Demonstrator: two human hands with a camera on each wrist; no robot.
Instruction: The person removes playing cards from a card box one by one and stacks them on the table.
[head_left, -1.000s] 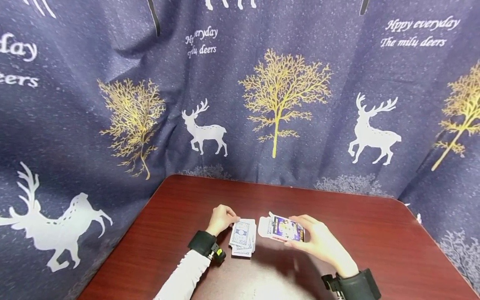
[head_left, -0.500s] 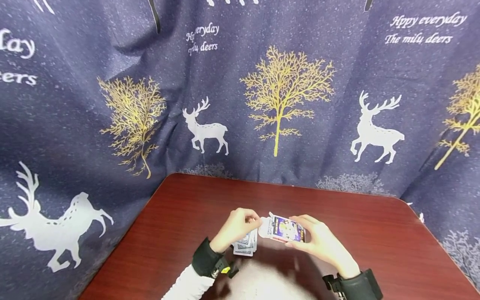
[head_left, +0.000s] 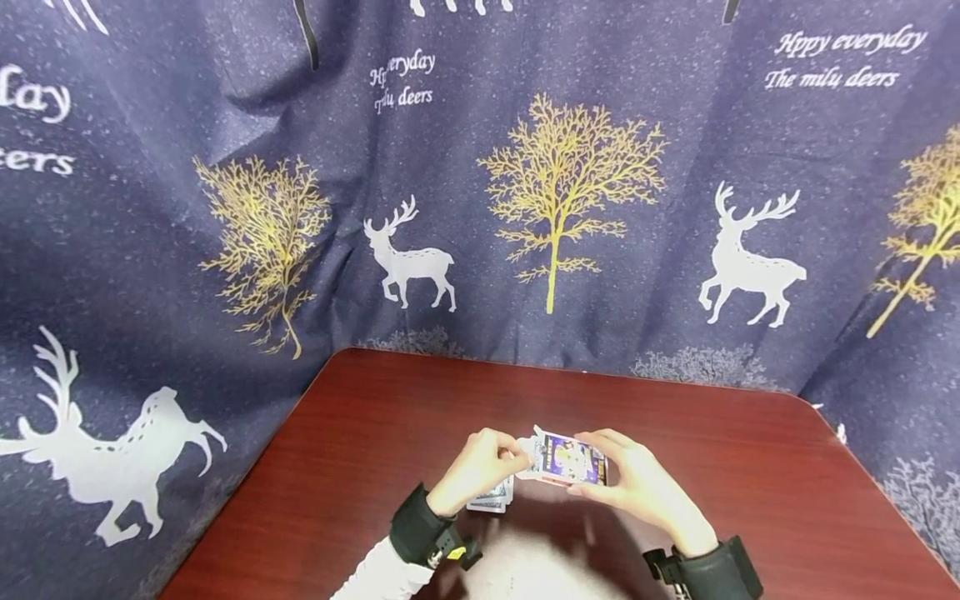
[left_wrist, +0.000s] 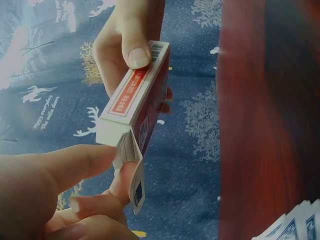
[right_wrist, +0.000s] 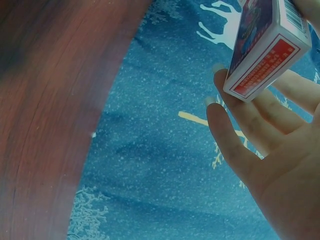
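In the head view my right hand holds a playing card box between thumb and fingers, above the table. Its picture side faces up and its open end points left. My left hand is at that open end, fingers bent. Up close in the left wrist view, the thumb and a finger meet at the mouth, on the pale edges of the playing cards, beside the hanging flap. Below my left hand lies a loose stack of blue-backed cards, partly hidden by it.
The reddish-brown table stretches out under both hands. A dark blue curtain printed with deer and trees hangs behind and beside it. Black straps with cameras sit on both wrists.
My left hand has moved right, from the stack on the table to the box's open end, then slightly lower there. The right hand and the box have stayed nearly still.
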